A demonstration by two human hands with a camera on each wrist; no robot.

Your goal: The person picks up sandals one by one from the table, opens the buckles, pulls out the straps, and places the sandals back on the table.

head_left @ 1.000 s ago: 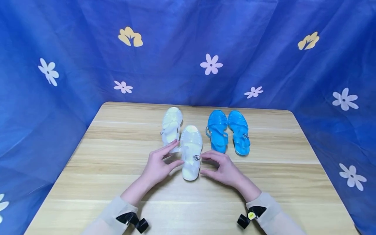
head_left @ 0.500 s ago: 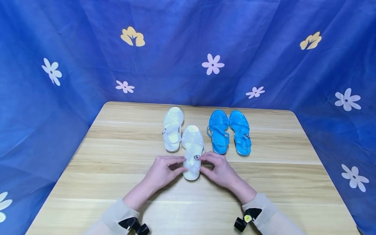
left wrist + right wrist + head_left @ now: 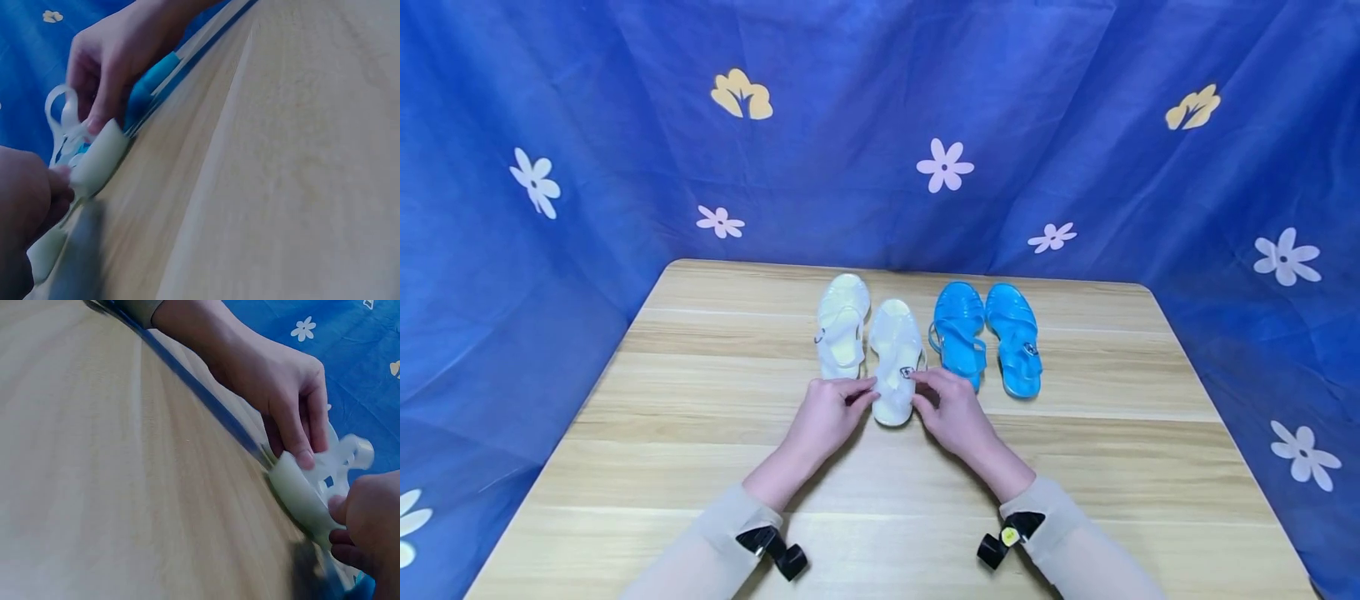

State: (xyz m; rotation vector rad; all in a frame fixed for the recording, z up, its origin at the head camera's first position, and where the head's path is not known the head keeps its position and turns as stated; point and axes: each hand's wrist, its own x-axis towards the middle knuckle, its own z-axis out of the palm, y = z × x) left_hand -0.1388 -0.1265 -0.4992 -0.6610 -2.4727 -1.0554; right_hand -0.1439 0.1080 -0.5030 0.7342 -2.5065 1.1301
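A white jelly sandal (image 3: 893,333) with a small dark badge on its strap lies between both hands, toe pointing away. My left hand (image 3: 831,412) pinches the left side of its heel part, thumb and fingers close together. On the opposite side, near the badge, my right hand (image 3: 953,408) pinches the strap and edge. The wrist views show the thick pale sole (image 3: 103,159) and an upright strap loop (image 3: 356,450). Just left and slightly farther off lies the matching white sandal (image 3: 842,321), its heel partly hidden by my left hand.
A pair of blue jelly sandals, the left one (image 3: 958,317) and the right one (image 3: 1011,321), lies side by side to the right. The wooden table (image 3: 700,467) ends at the back against a blue flowered curtain (image 3: 850,167).
My left hand has left the space between the white sandals and taken the nearer one's side. Both hands have then moved that sandal forward, closer alongside its mate.
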